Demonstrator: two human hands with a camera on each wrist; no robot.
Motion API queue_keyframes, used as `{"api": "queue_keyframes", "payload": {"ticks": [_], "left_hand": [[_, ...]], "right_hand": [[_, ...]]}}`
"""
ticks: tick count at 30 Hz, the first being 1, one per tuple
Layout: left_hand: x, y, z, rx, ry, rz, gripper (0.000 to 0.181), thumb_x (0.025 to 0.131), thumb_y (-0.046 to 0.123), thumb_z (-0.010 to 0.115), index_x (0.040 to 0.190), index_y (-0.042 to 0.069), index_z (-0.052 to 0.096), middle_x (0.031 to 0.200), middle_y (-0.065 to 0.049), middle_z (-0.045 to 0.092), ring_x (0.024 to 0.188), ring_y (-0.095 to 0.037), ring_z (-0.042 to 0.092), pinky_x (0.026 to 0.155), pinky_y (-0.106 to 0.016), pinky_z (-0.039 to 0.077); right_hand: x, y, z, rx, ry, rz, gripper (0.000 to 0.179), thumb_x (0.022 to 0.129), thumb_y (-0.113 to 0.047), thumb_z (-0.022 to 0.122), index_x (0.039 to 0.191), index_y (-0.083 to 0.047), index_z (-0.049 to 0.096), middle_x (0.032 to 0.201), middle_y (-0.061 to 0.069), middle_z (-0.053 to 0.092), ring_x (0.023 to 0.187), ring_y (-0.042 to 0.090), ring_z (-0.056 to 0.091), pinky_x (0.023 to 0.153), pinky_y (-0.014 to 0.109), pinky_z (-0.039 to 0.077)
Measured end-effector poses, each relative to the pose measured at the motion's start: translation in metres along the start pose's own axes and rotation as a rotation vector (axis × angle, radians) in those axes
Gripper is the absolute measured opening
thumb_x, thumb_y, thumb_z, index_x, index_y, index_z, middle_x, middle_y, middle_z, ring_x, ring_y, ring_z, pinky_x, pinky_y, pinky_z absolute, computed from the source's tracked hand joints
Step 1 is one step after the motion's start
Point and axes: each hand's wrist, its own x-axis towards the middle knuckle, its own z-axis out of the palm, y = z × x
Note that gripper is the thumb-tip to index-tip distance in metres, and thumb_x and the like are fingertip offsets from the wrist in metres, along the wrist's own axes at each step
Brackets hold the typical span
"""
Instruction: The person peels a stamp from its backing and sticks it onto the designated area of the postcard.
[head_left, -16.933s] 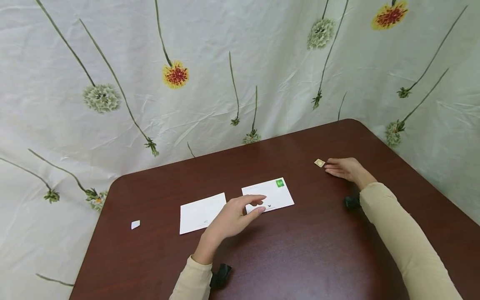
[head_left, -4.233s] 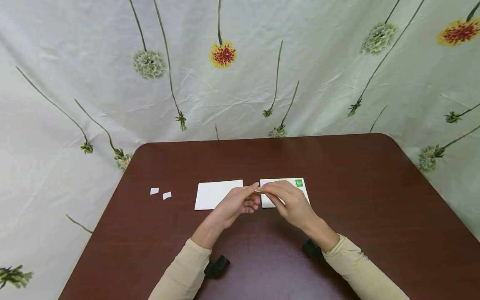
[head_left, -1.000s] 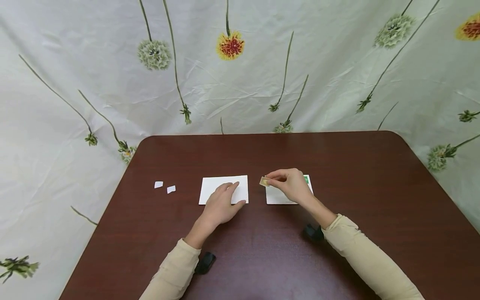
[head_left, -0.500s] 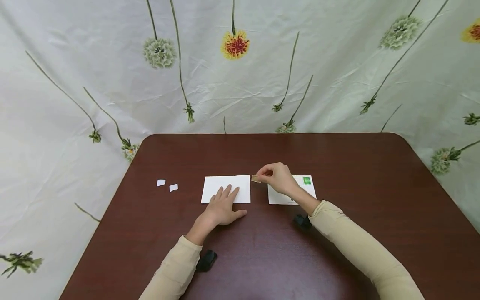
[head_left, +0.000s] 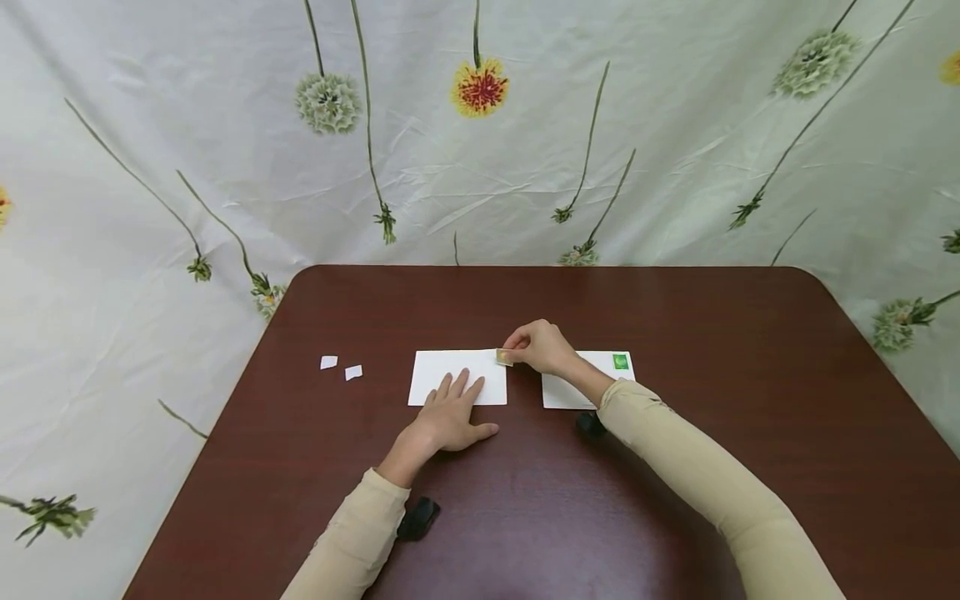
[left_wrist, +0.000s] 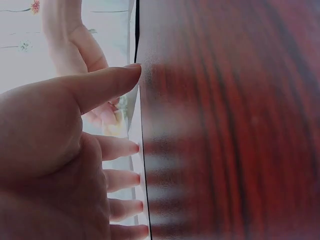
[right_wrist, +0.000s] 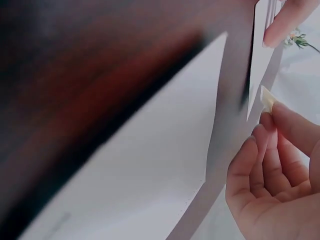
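Observation:
My left hand point(head_left: 450, 417) lies with fingers spread on the lower part of a white envelope point(head_left: 431, 368), its thumb out on the table. Between thumb and forefinger, my right hand point(head_left: 543, 346) pinches a small yellowish stamp point(head_left: 503, 358), which overlaps the envelope's top right corner. The right wrist view shows the stamp point(right_wrist: 267, 99) tilted at the fingertips, beside the corner of that envelope point(right_wrist: 257, 60). Under my right forearm lies a second envelope point(head_left: 562, 392), partly hidden, with a green stamp point(head_left: 620, 362) in its top right corner.
Two small white paper scraps point(head_left: 328, 362) lie on the dark wooden table point(head_left: 712, 350), left of the envelopes. Behind the table hangs a white curtain point(head_left: 412, 125) with a flower print. A black wrist camera point(head_left: 418, 518) sits under the left wrist.
My right hand has carried the pinched stamp left, from the right envelope's near side to the left envelope's top right corner. My left hand has come down flat on that envelope.

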Motion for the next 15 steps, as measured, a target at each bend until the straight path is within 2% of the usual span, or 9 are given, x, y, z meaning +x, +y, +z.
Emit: {"api": "queue_keyframes", "payload": {"ticks": [9,15], "left_hand": [[0.0,0.001,0.0,0.009,-0.011,-0.002,0.077,0.092,0.041,0.061,0.15,0.005,0.025,0.156,-0.02,0.011,0.141,-0.039,0.006,0.11,-0.055,0.013],[-0.001,0.002,-0.001,0.01,-0.015,-0.002,0.078,0.092,0.041,0.061,0.15,0.004,0.025,0.156,-0.021,0.011,0.141,-0.04,0.006,0.11,-0.055,0.013]], "right_hand": [[0.012,-0.001,0.003,0.093,-0.107,0.117,0.012,0.084,-0.012,0.075,0.092,-0.003,0.074,0.074,0.002,0.067,0.065,0.014,0.057,0.055,0.023,0.043],[0.02,-0.002,0.005,0.071,-0.143,0.146,0.013,0.082,-0.01,0.076,0.094,-0.005,0.072,0.075,0.003,0.066,0.065,0.014,0.058,0.057,0.024,0.045]]}}
